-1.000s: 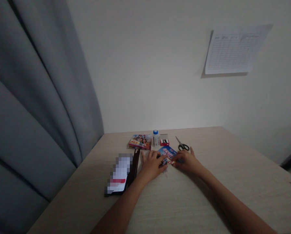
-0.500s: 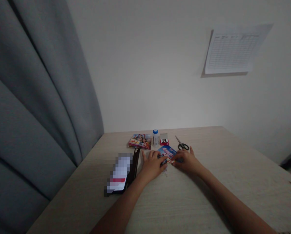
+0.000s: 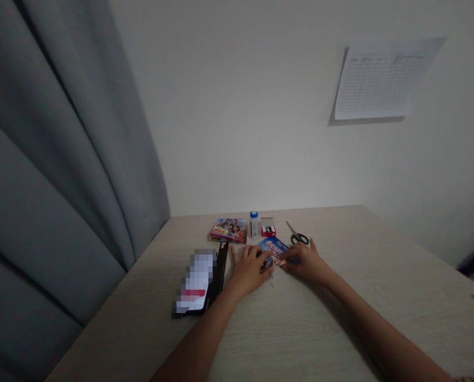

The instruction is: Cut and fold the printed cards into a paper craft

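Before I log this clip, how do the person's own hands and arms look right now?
Left hand and right hand: no gloves. The left forearm and right forearm show no watch or bracelet. Rings are too small to tell.

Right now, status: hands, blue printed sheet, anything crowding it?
Left hand and right hand at blue printed sheet, exact grip unclear. Sheet partly covered by both. Scissors close, just beyond right hand.
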A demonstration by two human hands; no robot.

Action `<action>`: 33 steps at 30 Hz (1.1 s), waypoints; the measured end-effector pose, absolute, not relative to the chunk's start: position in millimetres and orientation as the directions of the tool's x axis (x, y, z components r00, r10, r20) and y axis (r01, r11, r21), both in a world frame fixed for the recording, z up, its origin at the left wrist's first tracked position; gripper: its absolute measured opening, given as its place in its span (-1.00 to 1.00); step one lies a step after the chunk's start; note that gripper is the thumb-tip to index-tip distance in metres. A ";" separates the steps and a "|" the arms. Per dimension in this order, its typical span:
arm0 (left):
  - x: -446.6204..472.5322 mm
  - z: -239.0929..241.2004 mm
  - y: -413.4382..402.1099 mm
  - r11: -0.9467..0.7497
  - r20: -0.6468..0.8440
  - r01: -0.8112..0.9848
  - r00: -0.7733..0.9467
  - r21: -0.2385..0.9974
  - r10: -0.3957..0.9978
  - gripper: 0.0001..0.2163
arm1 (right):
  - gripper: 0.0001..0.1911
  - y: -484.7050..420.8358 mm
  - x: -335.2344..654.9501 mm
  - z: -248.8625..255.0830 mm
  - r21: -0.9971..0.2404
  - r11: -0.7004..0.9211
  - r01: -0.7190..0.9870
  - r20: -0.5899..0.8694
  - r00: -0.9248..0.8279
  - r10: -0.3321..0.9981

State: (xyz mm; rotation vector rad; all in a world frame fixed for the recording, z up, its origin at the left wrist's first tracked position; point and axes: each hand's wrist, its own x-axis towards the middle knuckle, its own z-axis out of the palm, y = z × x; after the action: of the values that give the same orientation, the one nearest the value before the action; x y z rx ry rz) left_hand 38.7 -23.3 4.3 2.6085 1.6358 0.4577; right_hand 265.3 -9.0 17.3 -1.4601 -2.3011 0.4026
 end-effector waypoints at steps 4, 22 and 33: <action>38.6 4.5 -21.5 -0.440 0.218 0.881 0.401 0.176 0.890 -0.63 | -0.78 -8.1 264.7 17.6 -0.436 0.410 0.801 0.152 -0.384 0.911; 37.0 3.1 -17.1 -0.428 0.214 0.872 0.383 0.238 0.899 -0.57 | -0.77 -9.4 265.3 18.8 -0.441 0.404 0.802 0.136 -0.386 0.913; 35.6 4.3 -20.4 -0.467 0.236 0.854 0.416 0.231 0.878 -0.67 | -0.74 -9.0 265.4 17.7 -0.429 0.422 0.799 0.149 -0.398 0.905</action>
State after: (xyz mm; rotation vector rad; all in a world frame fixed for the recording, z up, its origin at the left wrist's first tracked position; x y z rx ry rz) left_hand 35.6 -20.4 4.3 2.5801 1.5810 0.5016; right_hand 265.4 -9.0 17.7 -1.4606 -2.3239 0.4122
